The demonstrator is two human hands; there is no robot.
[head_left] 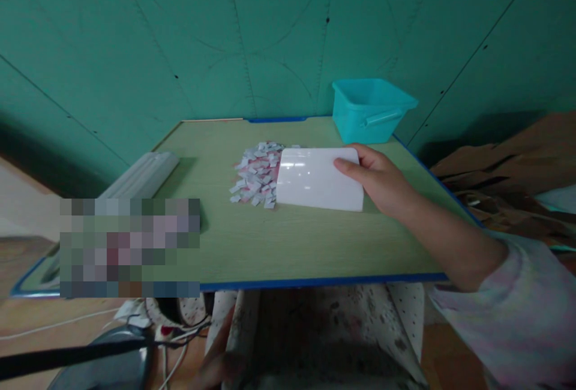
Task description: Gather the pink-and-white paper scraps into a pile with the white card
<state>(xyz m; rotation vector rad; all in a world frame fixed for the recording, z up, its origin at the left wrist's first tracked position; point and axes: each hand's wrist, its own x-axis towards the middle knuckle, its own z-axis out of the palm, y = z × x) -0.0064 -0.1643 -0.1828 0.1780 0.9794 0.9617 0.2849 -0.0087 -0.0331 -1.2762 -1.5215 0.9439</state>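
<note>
One right hand (382, 180) holds one white card (317, 178) beside many paper scraps (257, 175).

Pixelated block (129, 247): lower left of the frame, it covers part of the table (292, 246); nothing under it can be told.
White ribbed object (143, 175): left of centre, its near end disappears behind the pixelated block.
Paper scraps (257, 174): centre, too small to read any marks; the right edge of the pile lies under the white card (315, 179).
White card: its right end is covered by the right hand (375, 177).
Left hand (218, 361): bottom centre, blurred and below the table edge; its grip cannot be told.
Sleeve (517, 312): cut off by the lower right corner.
Dark object (103, 366): bottom left, blurred, cut by the bottom edge.
</note>
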